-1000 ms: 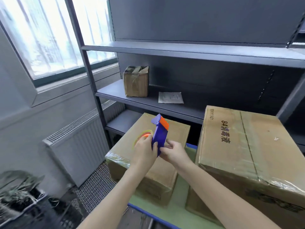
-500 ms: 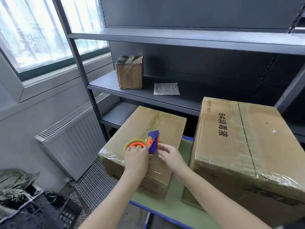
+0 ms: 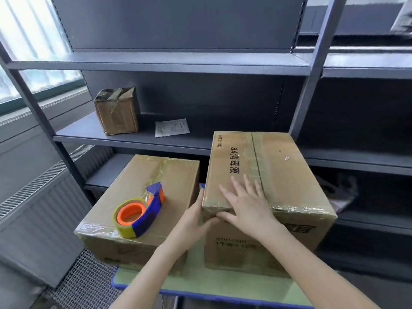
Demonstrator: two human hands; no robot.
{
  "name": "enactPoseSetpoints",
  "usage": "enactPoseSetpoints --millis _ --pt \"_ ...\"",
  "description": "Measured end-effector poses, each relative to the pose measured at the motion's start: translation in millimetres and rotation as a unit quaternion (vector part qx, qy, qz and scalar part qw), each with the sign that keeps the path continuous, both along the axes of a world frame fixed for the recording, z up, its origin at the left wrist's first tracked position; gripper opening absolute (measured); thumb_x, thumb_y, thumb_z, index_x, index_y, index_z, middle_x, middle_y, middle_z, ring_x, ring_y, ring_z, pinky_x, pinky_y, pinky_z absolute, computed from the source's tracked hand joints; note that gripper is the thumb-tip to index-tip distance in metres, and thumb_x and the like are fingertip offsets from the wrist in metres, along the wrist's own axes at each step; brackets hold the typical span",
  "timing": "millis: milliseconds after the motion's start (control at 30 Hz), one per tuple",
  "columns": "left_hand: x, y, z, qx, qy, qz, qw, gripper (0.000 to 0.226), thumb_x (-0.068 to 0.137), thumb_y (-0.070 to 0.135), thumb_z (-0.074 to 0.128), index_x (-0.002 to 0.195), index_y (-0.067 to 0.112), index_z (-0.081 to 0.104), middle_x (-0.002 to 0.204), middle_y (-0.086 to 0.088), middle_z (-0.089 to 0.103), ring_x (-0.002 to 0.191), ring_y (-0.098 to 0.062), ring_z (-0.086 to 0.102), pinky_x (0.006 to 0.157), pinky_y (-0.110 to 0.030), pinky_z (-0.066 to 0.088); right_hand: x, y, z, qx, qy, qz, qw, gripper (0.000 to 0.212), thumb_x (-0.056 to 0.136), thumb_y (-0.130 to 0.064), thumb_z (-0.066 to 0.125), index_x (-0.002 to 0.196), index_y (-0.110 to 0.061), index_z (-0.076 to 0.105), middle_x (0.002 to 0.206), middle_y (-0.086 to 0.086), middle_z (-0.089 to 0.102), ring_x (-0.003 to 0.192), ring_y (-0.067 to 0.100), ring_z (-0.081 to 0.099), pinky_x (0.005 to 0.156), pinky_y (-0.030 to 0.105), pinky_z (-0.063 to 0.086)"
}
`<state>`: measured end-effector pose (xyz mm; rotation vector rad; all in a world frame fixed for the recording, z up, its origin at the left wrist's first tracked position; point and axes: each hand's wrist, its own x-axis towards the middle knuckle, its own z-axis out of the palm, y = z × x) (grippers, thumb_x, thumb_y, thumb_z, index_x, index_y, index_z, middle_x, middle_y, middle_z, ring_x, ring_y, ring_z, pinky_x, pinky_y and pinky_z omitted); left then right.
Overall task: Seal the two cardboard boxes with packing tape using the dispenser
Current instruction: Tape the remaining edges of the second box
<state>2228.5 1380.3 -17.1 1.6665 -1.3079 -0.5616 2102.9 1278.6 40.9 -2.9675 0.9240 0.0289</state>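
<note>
This looks like a storeroom or packing room. Dark grey metal shelving with slotted uprights covers the back wall and carries a small taped carton and a paper slip. 2 cardboard boxes stand on a green, blue-edged desk: a larger printed box and a lower box. A tape dispenser lies on the lower one. At the left, a panel radiator sits below a window.

Daylight pours in from the window at the upper left, blown out to white. The shelving interior sits dim and shadowed. Tape on the larger box glints. Uprights bow toward the view's edges, and the upper right corner is blurred.
</note>
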Motion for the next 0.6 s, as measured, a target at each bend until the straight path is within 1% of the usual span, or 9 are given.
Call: enactPoseSetpoints --millis 67,167,267,333,400,433,467,533,600 --pt "-5 -4 -3 -0.012 0.025 0.018 0.999 0.069 0.089 0.011 0.062 0.138 0.041 0.023 0.122 0.030 0.051 0.113 0.014 0.050 0.095 -0.009 0.039 -6 -7 -10 -0.009 0.011 -0.003 1.000 0.073 0.088 -0.065 0.029 0.148 -0.037 -0.001 0.158 0.008 -0.003 0.144 0.035 -0.006 0.116 0.052 -0.005" --pt "-12 -7 0 -0.018 0.007 0.036 0.999 0.063 0.090 0.013 0.061 0.128 0.050 0.030 0.118 0.030 0.057 0.110 0.010 0.054 0.095 -0.018 0.044 -12 -9 -12 -0.031 0.009 0.002 0.999 0.069 0.089 -0.063 0.024 0.148 -0.036 0.002 0.158 0.009 0.001 0.144 0.036 -0.001 0.116 0.053 0.000" --pt "-22 -12 4 -0.030 -0.034 0.049 0.998 0.061 0.087 0.025 0.062 0.138 0.043 0.033 0.113 0.020 0.065 0.105 -0.001 0.061 0.090 -0.031 0.050 -25 -14 -7 -0.034 -0.011 0.003 0.999 0.075 0.082 -0.068 0.008 0.148 -0.036 0.001 0.158 0.009 0.003 0.144 0.036 0.001 0.116 0.052 0.001" --pt "-32 -20 11 -0.047 -0.085 0.082 0.992 0.064 0.087 0.030 0.063 0.142 0.038 0.033 0.101 0.016 0.068 0.090 -0.004 0.064 0.080 -0.028 0.052 -39 -18 -4 -0.040 -0.059 0.004 0.997 0.088 0.071 -0.074 -0.011 0.148 -0.035 0.005 0.157 0.009 0.009 0.143 0.036 0.007 0.116 0.050 0.004" --pt "-44 -26 30 -0.083 -0.130 0.114 0.981 0.065 0.085 0.029 0.067 0.141 0.037 0.036 0.086 0.018 0.067 0.078 0.000 0.061 0.069 -0.016 0.047 -56 -22 2 -0.035 -0.127 -0.008 0.991 0.096 0.068 -0.077 -0.018 0.148 -0.034 0.012 0.155 0.008 0.019 0.142 0.036 0.016 0.115 0.049 0.010" --pt "-51 -29 41 -0.106 -0.142 0.120 0.977 0.064 0.083 0.029 0.069 0.139 0.035 0.039 0.087 0.020 0.067 0.078 0.003 0.061 0.067 -0.012 0.045 -65 -25 6 -0.027 -0.166 -0.016 0.986 0.092 0.072 -0.077 -0.014 0.147 -0.033 0.015 0.154 0.007 0.023 0.141 0.034 0.020 0.114 0.049 0.013" --pt "-59 -32 53 -0.127 -0.150 0.120 0.973 0.063 0.080 0.034 0.071 0.137 0.032 0.045 0.094 0.019 0.069 0.082 0.004 0.062 0.069 -0.011 0.046 -76 -27 9 -0.014 -0.211 -0.023 0.977 0.086 0.076 -0.076 -0.008 0.146 -0.033 0.018 0.152 0.005 0.026 0.141 0.032 0.023 0.114 0.048 0.017" --pt "-75 -38 73 -0.158 -0.175 0.120 0.964 0.064 0.073 0.051 0.068 0.131 0.025 0.055 0.110 0.011 0.068 0.094 -0.001 0.065 0.077 -0.018 0.052 -97 -30 12 0.029 -0.304 -0.035 0.952 0.073 0.081 -0.075 0.007 0.142 -0.036 0.021 0.150 0.002 0.032 0.139 0.026 0.028 0.114 0.047 0.025" --pt "-93 -47 85 -0.185 -0.230 0.099 0.950 0.064 0.069 0.059 0.058 0.122 0.023 0.063 0.117 0.008 0.065 0.094 -0.004 0.066 0.076 -0.022 0.055 -120 -33 9 0.090 -0.389 -0.048 0.916 0.063 0.083 -0.074 0.022 0.138 -0.042 0.026 0.148 -0.002 0.035 0.139 0.019 0.029 0.113 0.046 0.028"
